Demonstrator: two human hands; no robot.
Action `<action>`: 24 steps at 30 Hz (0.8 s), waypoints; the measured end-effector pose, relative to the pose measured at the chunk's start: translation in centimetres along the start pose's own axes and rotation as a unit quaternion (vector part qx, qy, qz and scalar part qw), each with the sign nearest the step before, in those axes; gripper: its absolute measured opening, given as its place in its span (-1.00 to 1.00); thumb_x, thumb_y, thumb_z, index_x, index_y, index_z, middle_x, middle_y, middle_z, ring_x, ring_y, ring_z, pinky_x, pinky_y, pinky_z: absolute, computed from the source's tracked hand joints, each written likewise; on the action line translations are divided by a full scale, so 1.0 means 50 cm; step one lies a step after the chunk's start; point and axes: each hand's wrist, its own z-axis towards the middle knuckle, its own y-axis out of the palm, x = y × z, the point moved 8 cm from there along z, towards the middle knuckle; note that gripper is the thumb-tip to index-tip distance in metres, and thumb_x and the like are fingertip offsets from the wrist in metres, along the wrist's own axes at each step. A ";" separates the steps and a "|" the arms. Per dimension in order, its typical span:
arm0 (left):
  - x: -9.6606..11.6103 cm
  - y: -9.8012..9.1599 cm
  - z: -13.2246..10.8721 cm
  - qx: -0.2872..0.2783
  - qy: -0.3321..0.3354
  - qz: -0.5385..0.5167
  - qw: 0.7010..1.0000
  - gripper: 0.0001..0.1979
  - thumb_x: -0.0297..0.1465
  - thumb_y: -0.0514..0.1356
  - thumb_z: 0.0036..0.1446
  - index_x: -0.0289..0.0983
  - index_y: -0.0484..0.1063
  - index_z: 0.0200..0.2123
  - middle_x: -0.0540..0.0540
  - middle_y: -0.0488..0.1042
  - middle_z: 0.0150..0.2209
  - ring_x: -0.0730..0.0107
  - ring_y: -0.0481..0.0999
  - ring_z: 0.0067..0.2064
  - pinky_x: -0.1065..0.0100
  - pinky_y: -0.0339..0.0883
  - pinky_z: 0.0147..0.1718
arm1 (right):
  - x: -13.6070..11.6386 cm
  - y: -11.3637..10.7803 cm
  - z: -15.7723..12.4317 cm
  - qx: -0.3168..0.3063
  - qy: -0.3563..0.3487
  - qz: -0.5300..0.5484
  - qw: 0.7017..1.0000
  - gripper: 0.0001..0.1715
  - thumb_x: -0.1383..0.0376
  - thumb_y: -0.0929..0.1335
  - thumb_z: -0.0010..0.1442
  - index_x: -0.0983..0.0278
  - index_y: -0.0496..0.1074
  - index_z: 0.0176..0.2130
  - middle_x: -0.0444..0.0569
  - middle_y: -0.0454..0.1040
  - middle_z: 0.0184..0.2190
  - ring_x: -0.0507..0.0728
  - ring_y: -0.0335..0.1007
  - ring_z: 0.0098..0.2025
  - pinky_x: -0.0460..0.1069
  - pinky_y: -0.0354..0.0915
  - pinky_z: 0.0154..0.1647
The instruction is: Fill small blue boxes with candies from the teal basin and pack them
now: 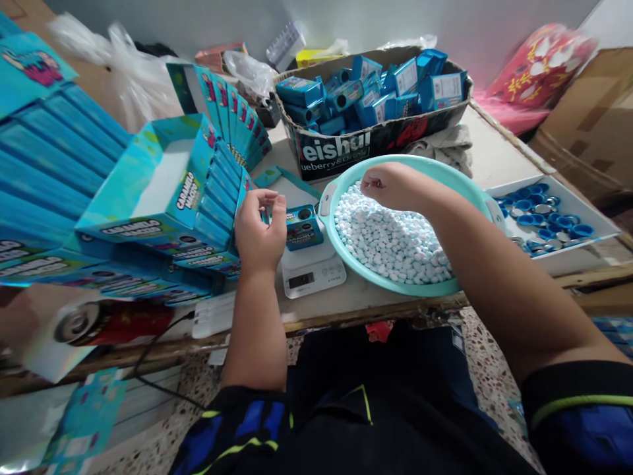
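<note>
Pale blue-white tablets (390, 244) fill the teal plastic basin (420, 165); they look light, hard and slippery, best pinched or scooped a few at a time. My right hand (390, 187) hangs just over them, fingers curled closed; whether it holds any, I cannot tell. Left of the basin, my left hand (260, 231) is half closed, and I cannot tell if it grips anything, beside a small teal box (302, 227) on a digital scale (311, 274). Beyond the basin sits a cardboard tray of blue packs (370, 112); right of it, a white tray of blue lids (544, 214).

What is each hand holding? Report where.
The left hand pinches something small at its fingertips, too hidden to name. The right hand curls above the candies; any hold there cannot be told.
</note>
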 end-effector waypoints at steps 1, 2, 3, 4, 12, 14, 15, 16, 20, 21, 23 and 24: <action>0.000 0.000 0.000 -0.001 0.001 0.001 1.000 -0.84 -0.20 0.25 0.30 -0.16 0.47 -0.19 -0.06 0.55 -0.22 0.26 0.56 -0.12 0.20 0.43 -0.03 | 0.000 0.000 -0.001 -0.002 0.002 -0.001 1.000 -0.62 0.13 0.27 0.38 0.15 0.58 0.03 0.05 0.59 -0.09 0.28 0.46 -0.04 0.14 0.33 -0.01; 0.000 0.001 0.000 0.000 0.001 0.000 1.000 -0.84 -0.20 0.26 0.30 -0.16 0.47 -0.19 -0.06 0.55 -0.22 0.26 0.56 -0.12 0.20 0.43 -0.03 | 0.000 0.000 -0.001 -0.002 0.003 -0.001 1.000 -0.61 0.12 0.27 0.39 0.15 0.58 0.03 0.04 0.59 -0.09 0.28 0.46 -0.04 0.14 0.33 -0.01; 0.000 0.001 0.000 -0.001 0.000 -0.002 1.000 -0.84 -0.21 0.26 0.29 -0.15 0.47 -0.19 -0.06 0.55 -0.22 0.26 0.56 -0.12 0.20 0.43 -0.03 | 0.000 0.000 -0.002 -0.002 0.002 -0.002 1.000 -0.61 0.10 0.26 0.39 0.15 0.57 0.03 0.04 0.58 -0.09 0.28 0.46 -0.05 0.13 0.34 -0.01; 0.000 0.002 -0.001 -0.003 -0.002 -0.003 1.000 -0.84 -0.21 0.27 0.28 -0.15 0.47 -0.19 -0.05 0.55 -0.22 0.26 0.56 -0.12 0.20 0.44 -0.02 | -0.001 -0.001 -0.002 0.000 0.001 -0.004 1.000 -0.60 0.09 0.26 0.40 0.14 0.57 0.03 0.04 0.58 -0.10 0.28 0.46 -0.06 0.14 0.34 -0.02; 0.029 0.026 -0.009 -0.120 0.032 0.025 0.992 -0.73 -0.20 0.37 0.17 -0.14 0.49 -0.12 -0.11 0.57 -0.12 0.12 0.58 -0.02 0.10 0.47 0.07 | 0.003 -0.009 0.000 0.015 0.010 -0.020 1.000 -0.62 0.04 0.29 0.41 0.20 0.54 0.00 0.09 0.55 -0.23 0.28 0.44 -0.17 0.13 0.32 -0.12; 0.033 0.032 -0.013 -0.178 0.036 0.049 0.982 -0.63 -0.18 0.41 0.11 -0.13 0.50 -0.05 -0.12 0.55 -0.03 0.07 0.57 0.05 0.07 0.48 0.09 | 0.007 -0.008 0.004 0.024 0.004 -0.021 0.999 -0.65 0.07 0.30 0.41 0.22 0.54 -0.03 0.09 0.55 -0.26 0.26 0.44 -0.19 0.11 0.31 -0.15; 0.032 0.035 -0.016 -0.207 0.033 0.062 0.976 -0.57 -0.18 0.44 0.07 -0.11 0.49 -0.01 -0.13 0.54 0.02 0.04 0.56 0.08 0.06 0.48 0.10 | 0.010 -0.007 0.007 0.028 0.002 -0.022 0.999 -0.67 0.09 0.31 0.41 0.23 0.54 -0.05 0.09 0.55 -0.26 0.25 0.44 -0.19 0.09 0.31 -0.17; 0.028 0.037 -0.019 -0.228 0.022 0.071 0.971 -0.49 -0.20 0.47 0.02 -0.10 0.48 0.05 -0.14 0.53 0.05 0.02 0.56 0.09 0.06 0.49 0.10 | 0.012 -0.005 0.010 0.032 0.001 -0.023 0.999 -0.70 0.12 0.31 0.40 0.23 0.55 -0.07 0.08 0.56 -0.26 0.24 0.45 -0.20 0.08 0.30 -0.19; -0.004 0.031 -0.020 -0.204 -0.060 0.057 0.975 -0.15 -0.30 0.52 -0.08 -0.06 0.30 0.28 -0.12 0.56 -0.04 0.12 0.62 -0.09 0.10 0.55 -0.04 | 0.017 0.011 0.023 0.020 -0.006 -0.032 0.999 -0.75 0.30 0.29 0.37 0.25 0.58 -0.15 0.07 0.60 -0.22 0.21 0.48 -0.20 0.04 0.28 -0.23; -0.005 0.026 -0.015 -0.166 -0.066 0.048 0.983 -0.11 -0.30 0.52 -0.09 -0.08 0.27 0.30 -0.11 0.56 -0.05 0.14 0.63 -0.11 0.12 0.56 -0.07 | 0.018 0.016 0.026 0.013 -0.006 -0.032 0.999 -0.73 0.33 0.28 0.36 0.26 0.58 -0.16 0.06 0.61 -0.20 0.21 0.49 -0.19 0.03 0.28 -0.24; 0.014 0.015 -0.001 -0.073 -0.035 0.048 0.996 -0.20 -0.25 0.51 -0.05 -0.12 0.31 0.25 -0.13 0.57 -0.02 0.14 0.62 -0.05 0.14 0.54 -0.04 | 0.020 0.024 0.032 0.002 -0.003 -0.028 1.000 -0.70 0.36 0.27 0.35 0.26 0.60 -0.14 0.06 0.62 -0.14 0.21 0.50 -0.16 0.02 0.27 -0.24; 0.034 0.013 0.007 -0.041 -0.001 0.062 0.997 -0.29 -0.24 0.49 -0.01 -0.14 0.36 0.19 -0.14 0.57 0.01 0.12 0.60 0.00 0.14 0.52 -0.01 | 0.021 0.026 0.035 0.000 -0.004 -0.026 1.000 -0.69 0.37 0.26 0.35 0.27 0.60 -0.11 0.07 0.62 -0.12 0.21 0.50 -0.15 0.02 0.27 -0.24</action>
